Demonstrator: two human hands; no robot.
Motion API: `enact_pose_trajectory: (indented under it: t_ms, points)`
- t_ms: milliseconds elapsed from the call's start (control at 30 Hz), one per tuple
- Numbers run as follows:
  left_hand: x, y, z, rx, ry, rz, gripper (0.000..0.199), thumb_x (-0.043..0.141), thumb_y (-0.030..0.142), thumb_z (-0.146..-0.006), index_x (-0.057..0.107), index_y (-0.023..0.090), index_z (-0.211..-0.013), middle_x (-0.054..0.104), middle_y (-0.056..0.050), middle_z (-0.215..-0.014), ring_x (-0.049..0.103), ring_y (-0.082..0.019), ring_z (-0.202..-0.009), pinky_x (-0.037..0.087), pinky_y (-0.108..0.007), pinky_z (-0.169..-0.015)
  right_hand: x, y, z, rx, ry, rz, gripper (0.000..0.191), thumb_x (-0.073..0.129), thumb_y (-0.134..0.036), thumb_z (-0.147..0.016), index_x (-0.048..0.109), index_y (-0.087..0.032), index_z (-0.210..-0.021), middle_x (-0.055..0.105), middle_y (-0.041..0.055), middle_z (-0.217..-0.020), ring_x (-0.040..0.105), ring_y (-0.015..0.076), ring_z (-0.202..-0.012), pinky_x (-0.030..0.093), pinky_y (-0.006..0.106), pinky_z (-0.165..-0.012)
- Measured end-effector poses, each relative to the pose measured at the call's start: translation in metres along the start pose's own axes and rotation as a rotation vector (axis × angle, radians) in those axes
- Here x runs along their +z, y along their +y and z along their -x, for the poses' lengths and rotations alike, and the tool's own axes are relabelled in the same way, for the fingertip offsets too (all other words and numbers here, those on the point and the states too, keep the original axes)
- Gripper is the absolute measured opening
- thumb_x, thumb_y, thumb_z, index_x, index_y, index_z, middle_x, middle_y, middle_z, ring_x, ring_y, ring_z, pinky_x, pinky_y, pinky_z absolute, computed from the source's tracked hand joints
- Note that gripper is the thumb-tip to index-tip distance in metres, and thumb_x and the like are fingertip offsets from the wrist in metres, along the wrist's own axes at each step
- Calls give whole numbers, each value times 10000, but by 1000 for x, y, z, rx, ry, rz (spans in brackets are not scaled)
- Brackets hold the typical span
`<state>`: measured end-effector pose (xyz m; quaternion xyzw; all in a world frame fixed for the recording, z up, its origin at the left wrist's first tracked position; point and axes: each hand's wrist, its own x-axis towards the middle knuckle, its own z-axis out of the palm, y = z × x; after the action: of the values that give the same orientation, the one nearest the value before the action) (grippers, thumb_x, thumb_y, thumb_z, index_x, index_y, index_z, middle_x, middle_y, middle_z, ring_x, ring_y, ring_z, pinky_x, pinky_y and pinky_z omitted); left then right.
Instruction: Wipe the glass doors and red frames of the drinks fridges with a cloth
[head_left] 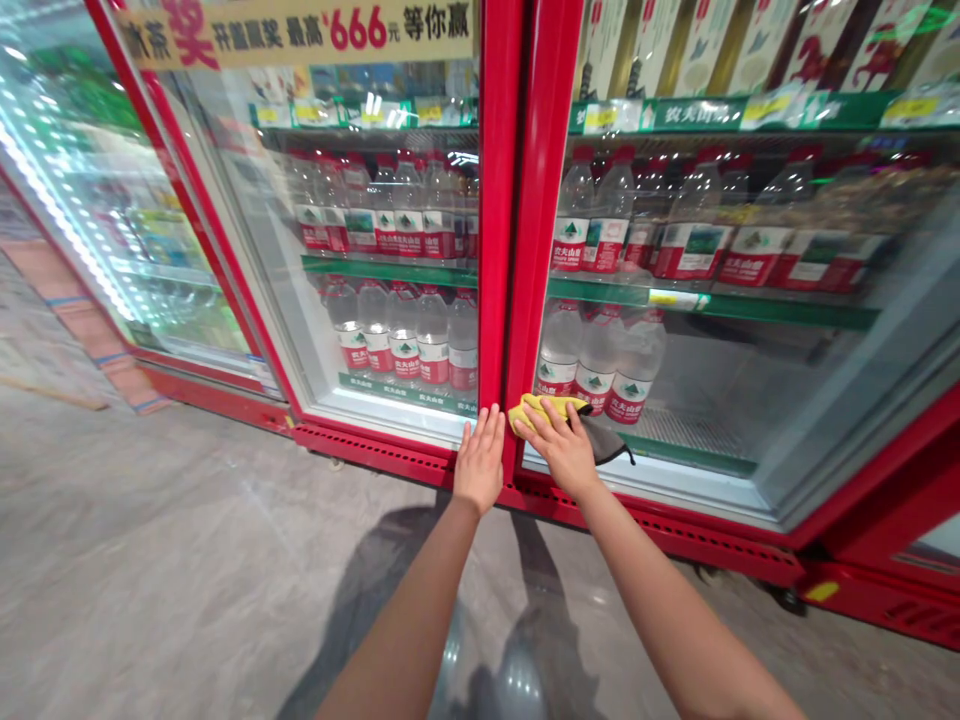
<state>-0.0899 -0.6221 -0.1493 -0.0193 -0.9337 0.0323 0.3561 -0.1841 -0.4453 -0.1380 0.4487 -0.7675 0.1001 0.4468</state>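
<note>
My right hand (pixel 559 445) presses a yellow and grey cleaning cloth (pixel 611 440) against the lower left corner of the right glass door (pixel 697 390), by its red frame. The cloth's grey side hangs out to the right of my fingers, showing a dark edge. Flat on the lower part of the left door's red frame (pixel 491 250) lies my left hand (pixel 480 460), fingers stretched upward and holding nothing. Behind the glass near my right hand stand a few large water bottles (pixel 630 370) with red and white labels.
More water bottles (pixel 405 330) fill shelves behind the left door. A banner (pixel 300 35) crosses the glass at the top. To the left stands another lit cooler (pixel 180 220). A red vented base (pixel 660 535) runs above the grey floor (pixel 187 550).
</note>
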Motion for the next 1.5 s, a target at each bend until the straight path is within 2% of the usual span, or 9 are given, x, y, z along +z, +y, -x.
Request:
enact_pose_trajectory:
  t_ms: [200, 467, 600, 733, 867, 967, 1167, 1367, 1500]
  points:
    - [-7, 7, -13, 19, 24, 39, 840, 397, -12, -832, 160, 123, -1627, 227, -132, -1694, 125, -247, -1587, 244, -528, -1276, -10, 8, -28, 253, 62, 46, 597, 497, -134, -970, 434, -296, -1541, 359, 32, -1652, 93, 291, -1592, 24, 636, -1252]
    - [-7, 12, -10, 71, 1, 89, 882, 392, -27, -823, 121, 172, -1638, 234, -126, -1694, 132, -253, -1585, 269, -530, -1265, 29, -12, 35, -57, -101, -44, 469, 475, -172, -1001, 553, -308, -1442, 496, -29, -1572, 270, 212, -1546, -12, 540, -1287]
    - [-9, 18, -18, 87, 40, 106, 905, 394, -29, -826, 61, 175, -1642, 213, -134, -1699, 123, -252, -1586, 266, -529, -1267, 4, 12, 4, 93, -21, 8, 531, 493, -173, -989, 489, -326, -1498, 430, -17, -1615, 154, 249, -1582, -65, 603, -1262]
    - [-14, 27, -27, 63, 74, 90, 929, 415, -26, -818, 31, 164, -1642, 188, -135, -1704, 118, -256, -1586, 258, -518, -1272, -11, 29, -1, 259, 90, 72, 613, 498, -115, -950, 443, -280, -1537, 379, 58, -1643, 48, 271, -1597, 19, 632, -1254]
    - [-13, 37, -33, 64, 62, 60, 905, 421, -2, -836, 47, 169, -1642, 189, -114, -1705, 122, -244, -1586, 258, -509, -1275, 0, 21, 25, 148, 71, 72, 562, 514, -128, -948, 496, -243, -1498, 474, 84, -1586, 100, 254, -1591, 83, 610, -1259]
    - [-10, 45, -38, 51, 60, 38, 854, 408, 22, -862, 89, 163, -1641, 178, -98, -1708, 94, -237, -1590, 234, -507, -1285, -4, 20, 21, 76, 14, 55, 552, 533, -148, -951, 504, -269, -1489, 475, 55, -1588, 148, 245, -1584, 60, 595, -1267]
    - [-3, 60, -50, 54, 55, 13, 835, 416, 21, -852, 156, 159, -1634, 185, -81, -1708, 61, -241, -1594, 161, -533, -1298, -43, 68, 6, 302, 190, 165, 551, 507, -149, -968, 486, -258, -1508, 399, 102, -1631, 93, 303, -1591, 85, 646, -1244]
    - [9, 81, -56, 81, 45, 31, 827, 426, 26, -858, 156, 143, -1631, 169, -109, -1710, 54, -265, -1591, 200, -541, -1285, -32, 78, 59, 29, 160, 146, 480, 522, -135, -977, 543, -233, -1446, 611, 86, -1465, 301, 222, -1535, 134, 557, -1270]
    - [18, 96, -63, 79, 53, 45, 861, 440, 24, -859, 101, 159, -1638, 120, -125, -1714, 15, -282, -1589, 190, -577, -1276, -40, 85, 45, -1, 106, 115, 511, 518, -162, -992, 500, -290, -1486, 562, 44, -1519, 328, 213, -1522, 135, 533, -1270]
